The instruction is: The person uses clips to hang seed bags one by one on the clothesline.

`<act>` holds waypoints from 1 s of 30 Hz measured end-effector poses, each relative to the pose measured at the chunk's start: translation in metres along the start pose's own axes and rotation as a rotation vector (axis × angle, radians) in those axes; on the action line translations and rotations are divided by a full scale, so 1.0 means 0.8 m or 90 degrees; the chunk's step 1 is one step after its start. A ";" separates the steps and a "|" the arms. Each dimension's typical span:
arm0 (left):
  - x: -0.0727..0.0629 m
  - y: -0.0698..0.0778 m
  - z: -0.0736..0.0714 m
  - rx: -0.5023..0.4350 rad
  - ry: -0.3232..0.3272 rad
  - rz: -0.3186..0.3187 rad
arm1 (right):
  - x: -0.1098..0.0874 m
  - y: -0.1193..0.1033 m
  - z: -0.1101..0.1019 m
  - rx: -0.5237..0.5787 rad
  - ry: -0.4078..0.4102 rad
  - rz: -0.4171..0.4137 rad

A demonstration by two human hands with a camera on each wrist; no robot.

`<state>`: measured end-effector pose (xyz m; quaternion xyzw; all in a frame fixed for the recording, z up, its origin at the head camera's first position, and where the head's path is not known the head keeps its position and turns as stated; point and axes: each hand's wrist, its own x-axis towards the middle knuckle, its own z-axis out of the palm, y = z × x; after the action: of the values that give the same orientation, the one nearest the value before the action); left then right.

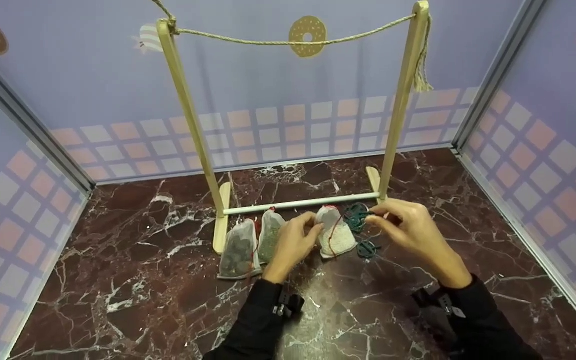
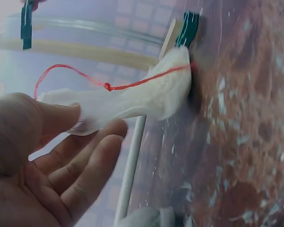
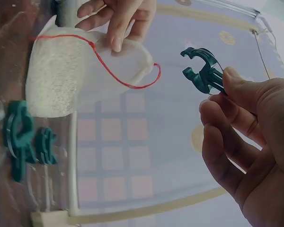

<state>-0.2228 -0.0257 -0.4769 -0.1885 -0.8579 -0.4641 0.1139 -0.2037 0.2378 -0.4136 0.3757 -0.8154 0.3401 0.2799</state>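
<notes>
My left hand (image 1: 294,244) pinches the upper part of a white mesh drawstring bag (image 1: 337,242) between thumb and fingers. Pale grains fill the bag's lower end, and a red string (image 3: 92,45) hangs loosely along it. With thumb and fingers my right hand (image 1: 413,227) grips a dark green clip (image 3: 206,71) by its handle end; the clip's curved mouth is spread and points toward the bag, apart from it. More green clips (image 1: 367,249) lie on the tabletop right of the bag. Left of my left hand are a mesh bag with greenish contents (image 1: 269,237) and one with dark contents (image 1: 239,255).
Behind the bags stands a wooden frame (image 1: 188,107) with a white bottom bar (image 1: 303,202). A rope (image 1: 248,42) sags between its two post tops. Patterned panels (image 1: 268,90) enclose the dark marbled tabletop (image 1: 148,285) at the back and sides.
</notes>
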 end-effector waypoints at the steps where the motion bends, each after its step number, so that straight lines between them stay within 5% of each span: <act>1: 0.000 0.004 0.000 0.001 0.003 0.010 | 0.002 -0.001 -0.005 0.001 -0.002 0.005; 6: 0.008 0.027 -0.009 0.016 0.005 0.056 | 0.022 -0.010 -0.033 -0.019 -0.003 -0.002; 13: 0.047 0.063 -0.036 0.088 0.007 0.096 | 0.075 -0.020 -0.075 -0.118 0.022 -0.061; 20: 0.083 0.100 -0.068 0.110 -0.008 0.074 | 0.132 -0.029 -0.113 -0.223 0.067 -0.067; 30: 0.135 0.143 -0.100 0.104 0.035 0.088 | 0.215 -0.028 -0.151 -0.329 0.157 -0.093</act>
<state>-0.2696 -0.0127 -0.3072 -0.2247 -0.8744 -0.3887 0.1840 -0.2578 0.2463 -0.2093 0.3055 -0.8058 0.1430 0.4867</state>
